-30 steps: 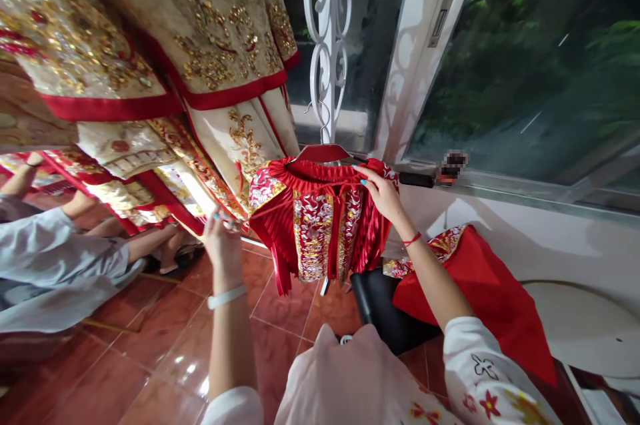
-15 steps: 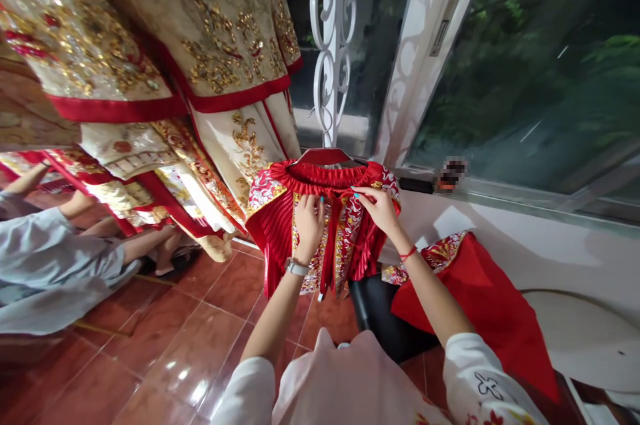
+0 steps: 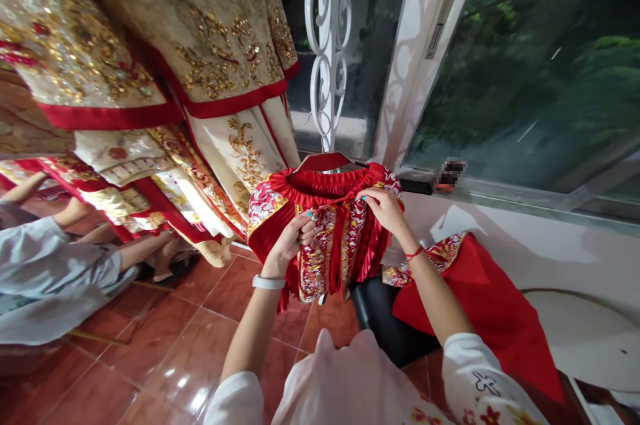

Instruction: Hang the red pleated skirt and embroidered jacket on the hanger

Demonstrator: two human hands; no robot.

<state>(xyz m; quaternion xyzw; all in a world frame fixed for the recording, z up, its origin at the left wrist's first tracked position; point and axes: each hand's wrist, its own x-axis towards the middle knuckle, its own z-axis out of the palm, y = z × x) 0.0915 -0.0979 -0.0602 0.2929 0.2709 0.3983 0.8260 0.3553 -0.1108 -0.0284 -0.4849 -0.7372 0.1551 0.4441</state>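
Note:
A red pleated skirt (image 3: 315,265) with gold and silver embroidered panels and a gathered waist hangs in front of me on a hanger (image 3: 323,161). My left hand (image 3: 295,238) is closed at the left of its front, just under the waistband. My right hand (image 3: 383,208) pinches at the right side of the waistband. A thin red drawstring (image 3: 340,202) runs across the front between my hands, and both sets of fingers seem closed on it. The exact grip of each is partly hidden by the fingers.
Long cream-and-gold embroidered gowns (image 3: 220,45) hang at left, close to the skirt. A white scrollwork stand (image 3: 326,45) rises behind it. At right, a red embroidered garment (image 3: 475,305) lies over a black seat (image 3: 383,318). A mirror reflects a person's legs (image 3: 145,251).
My left hand has moved left and down from the middle of the waistband, its fingers now curled in. My right hand has shifted slightly right. The skirt front has swung a little.

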